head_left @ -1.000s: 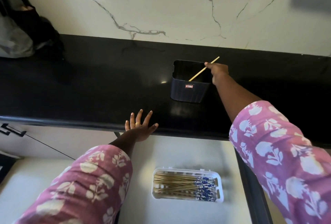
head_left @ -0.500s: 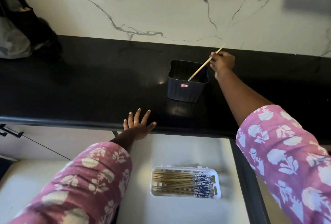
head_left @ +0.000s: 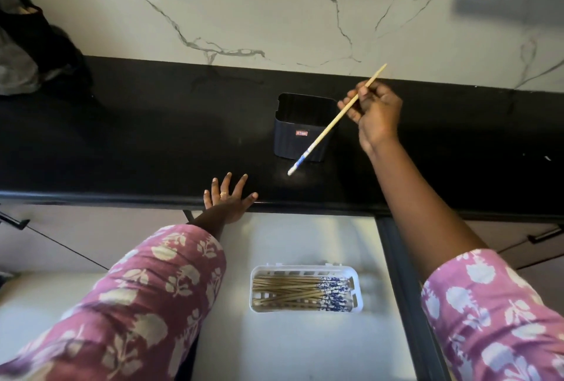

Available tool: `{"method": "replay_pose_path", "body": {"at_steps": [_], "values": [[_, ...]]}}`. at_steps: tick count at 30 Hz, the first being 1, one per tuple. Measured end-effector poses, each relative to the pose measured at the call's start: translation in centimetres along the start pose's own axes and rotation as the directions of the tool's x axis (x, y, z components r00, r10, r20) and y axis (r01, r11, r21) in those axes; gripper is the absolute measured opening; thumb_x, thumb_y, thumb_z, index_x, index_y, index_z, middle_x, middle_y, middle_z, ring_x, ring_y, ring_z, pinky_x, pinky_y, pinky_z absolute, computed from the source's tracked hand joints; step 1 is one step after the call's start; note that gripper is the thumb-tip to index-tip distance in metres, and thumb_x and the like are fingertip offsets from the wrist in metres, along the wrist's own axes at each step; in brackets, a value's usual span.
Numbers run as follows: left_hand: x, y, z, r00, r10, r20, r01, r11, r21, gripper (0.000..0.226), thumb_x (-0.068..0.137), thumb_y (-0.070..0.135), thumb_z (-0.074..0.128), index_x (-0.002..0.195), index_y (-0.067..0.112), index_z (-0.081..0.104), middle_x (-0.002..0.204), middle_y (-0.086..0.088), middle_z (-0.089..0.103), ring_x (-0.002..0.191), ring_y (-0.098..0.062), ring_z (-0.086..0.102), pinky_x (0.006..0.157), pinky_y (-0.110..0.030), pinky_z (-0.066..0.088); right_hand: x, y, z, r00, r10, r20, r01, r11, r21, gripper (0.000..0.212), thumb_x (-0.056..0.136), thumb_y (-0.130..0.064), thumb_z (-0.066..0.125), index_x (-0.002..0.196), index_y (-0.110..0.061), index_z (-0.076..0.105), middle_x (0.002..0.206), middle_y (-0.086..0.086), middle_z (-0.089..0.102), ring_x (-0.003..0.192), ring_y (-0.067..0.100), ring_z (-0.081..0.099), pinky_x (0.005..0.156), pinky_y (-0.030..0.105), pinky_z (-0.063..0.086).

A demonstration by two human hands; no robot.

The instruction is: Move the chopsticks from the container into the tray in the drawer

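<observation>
So a single chopstick [head_left: 337, 117] is pinched in the right hand [head_left: 377, 115], held up in the air over the black counter [head_left: 137, 142], its blue-patterned end pointing down toward the counter's front edge. The left hand [head_left: 229, 197] is laid flat, fingers spread, holding nothing, right on that front edge. The dark container [head_left: 300, 133] near the back of the counter looks emptied out, as far as can be seen. Down in the open drawer [head_left: 305, 350], the white tray [head_left: 306, 269] is already loaded with a pile of chopsticks [head_left: 300, 293]. Pretty much done, it seems: only this one is left to be dropped in.
</observation>
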State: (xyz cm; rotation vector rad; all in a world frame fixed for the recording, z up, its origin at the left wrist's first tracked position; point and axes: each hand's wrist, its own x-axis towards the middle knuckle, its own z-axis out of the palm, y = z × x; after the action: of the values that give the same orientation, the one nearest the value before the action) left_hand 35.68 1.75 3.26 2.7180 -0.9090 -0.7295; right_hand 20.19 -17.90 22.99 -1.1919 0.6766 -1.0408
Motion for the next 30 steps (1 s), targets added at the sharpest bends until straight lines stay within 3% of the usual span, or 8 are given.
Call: {"method": "replay_pose_path", "body": {"at_steps": [4,7,10,14,18,22,30], "values": [[0.4,-0.4,0.5,1.000,-0.002,-0.031,0.001,1.000,-0.016,0.065,0.086,0.070,0.028,0.143,0.052,0.003,0.159,0.010,-0.008,0.145,-0.024,-0.014,0.115,-0.047,-0.005,-3.8,2.4,-0.4,0.968,0.109,0.225,-0.069,0.982,-0.177,0.031,0.094,0.010,0.041,0.077,-0.011,0.057,0.069,0.009,0.056,0.050,0.003,0.064,0.057,0.023,0.061],[0.6,-0.5,0.7,0.999,0.006,-0.036,-0.007,1.000,-0.019,0.065,0.085,0.070,0.028,0.143,0.052,0.003,0.159,0.009,-0.007,0.145,-0.024,-0.014,0.115,-0.047,-0.005,-6.9,6.2,-0.6,0.897,0.248,0.366,-0.061,0.889,-0.454,0.023,0.093,0.010,0.046,0.083,-0.004,0.060,0.069,0.010,0.060,0.052,0.008,0.064,0.056,0.021,0.059],[0.6,-0.5,0.7,0.999,0.005,-0.045,-0.005,1.000,-0.012,0.065,0.086,0.070,0.028,0.143,0.052,0.004,0.159,0.008,-0.007,0.145,-0.025,-0.013,0.115,-0.047,-0.005,-10.2,10.7,-1.2,0.829,0.300,0.472,0.103,0.748,-0.656,0.015,0.086,0.015,0.049,0.086,0.010,0.063,0.069,0.016,0.061,0.050,0.017,0.056,0.053,0.016,0.051],[0.8,-0.5,0.8,0.999,-0.002,-0.047,0.001,1.000,-0.017,0.064,0.086,0.069,0.028,0.143,0.052,0.004,0.159,0.009,-0.007,0.145,-0.025,-0.014,0.115,-0.047,-0.006,-14.7,16.2,-2.4,0.676,0.427,0.601,0.345,0.538,-0.769,0.012,0.083,0.004,0.055,0.081,0.003,0.067,0.074,0.018,0.069,0.066,0.026,0.064,0.062,0.026,0.046],[0.9,-0.5,0.9,0.999,0.006,-0.043,-0.006,1.000,0.000,0.064,0.087,0.069,0.027,0.143,0.051,0.002,0.159,0.009,-0.008,0.145,-0.025,-0.014,0.115,-0.047,-0.005,-18.1,20.2,-3.5,0.606,0.546,0.578,0.522,0.275,-0.807,0.018,0.086,-0.003,0.050,0.093,-0.006,0.066,0.095,0.021,0.069,0.089,0.034,0.066,0.075,0.035,0.052],[0.7,-0.5,0.8,0.999,0.000,-0.047,0.000,1.000,0.005,0.064,0.087,0.068,0.027,0.143,0.052,0.002,0.159,0.009,-0.008,0.145,-0.025,-0.014,0.115,-0.047,-0.005,-20.2,22.7,-4.1,0.581,0.601,0.549,0.624,0.105,-0.775,0.032,0.086,0.000,0.046,0.112,-0.005,0.063,0.112,0.018,0.064,0.107,0.034,0.060,0.086,0.041,0.051],[0.7,-0.5,0.6,0.999,0.013,-0.034,-0.012,1.000,0.028,0.064,0.088,0.067,0.026,0.144,0.050,0.001,0.159,0.007,-0.011,0.145,-0.026,-0.016,0.115,-0.048,-0.006,-21.0,24.9,-3.5,0.558,0.623,0.548,0.681,0.033,-0.731,0.036,0.096,-0.006,0.037,0.128,-0.008,0.053,0.130,0.015,0.054,0.121,0.032,0.050,0.094,0.042,0.048]]}}
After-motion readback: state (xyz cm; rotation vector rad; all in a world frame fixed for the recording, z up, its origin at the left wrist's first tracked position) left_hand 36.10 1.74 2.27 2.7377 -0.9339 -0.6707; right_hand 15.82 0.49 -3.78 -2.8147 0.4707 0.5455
